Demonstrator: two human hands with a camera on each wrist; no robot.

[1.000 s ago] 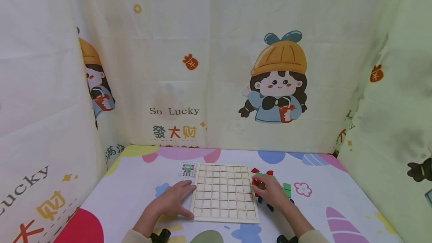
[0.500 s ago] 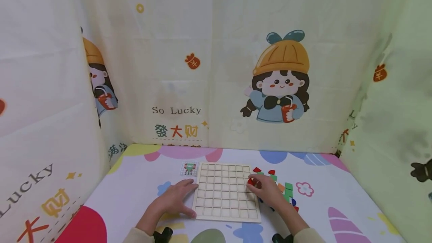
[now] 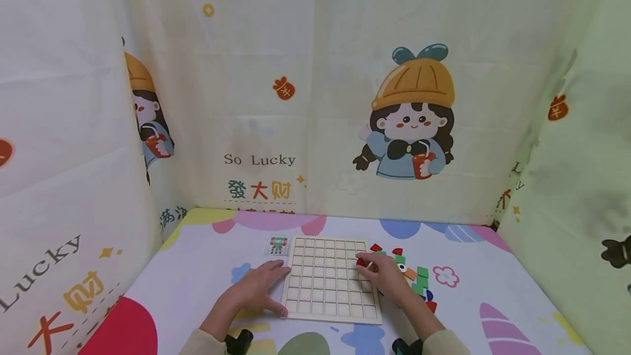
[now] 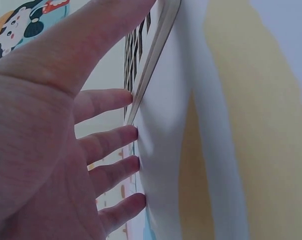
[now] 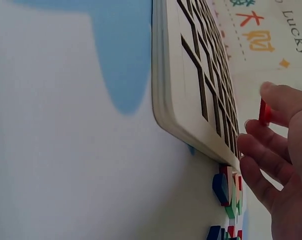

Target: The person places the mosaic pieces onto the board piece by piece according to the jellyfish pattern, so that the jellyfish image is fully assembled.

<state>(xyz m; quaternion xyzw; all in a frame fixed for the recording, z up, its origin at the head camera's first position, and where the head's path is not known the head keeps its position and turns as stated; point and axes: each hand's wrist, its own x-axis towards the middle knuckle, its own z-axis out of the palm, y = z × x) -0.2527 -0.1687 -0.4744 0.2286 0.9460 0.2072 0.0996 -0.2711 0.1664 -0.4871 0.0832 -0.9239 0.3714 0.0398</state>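
Observation:
A wooden grid board [image 3: 325,278] with square compartments lies in the middle of the table. My left hand [image 3: 258,288] rests at its left edge with fingers spread; in the left wrist view the fingertips [image 4: 126,97] are right at the board's side. Over the right part of the board is my right hand [image 3: 386,275], pinching a small red piece [image 5: 264,111] between thumb and finger. Every compartment that shows is bare. Beside the board's left top corner lies a small card [image 3: 277,245] with a green and red figure on a grid.
Loose coloured pieces lie right of the board, partly hidden by my right hand: green squares [image 3: 422,273], an orange one [image 3: 411,274], red ones [image 3: 376,247] and blue ones [image 5: 220,189]. Printed cloth walls [image 3: 325,125] stand behind and at both sides.
My right hand has moved left from the loose pieces to over the board's right side, carrying the red piece. My left hand stays at the left edge. The head view has shifted slightly.

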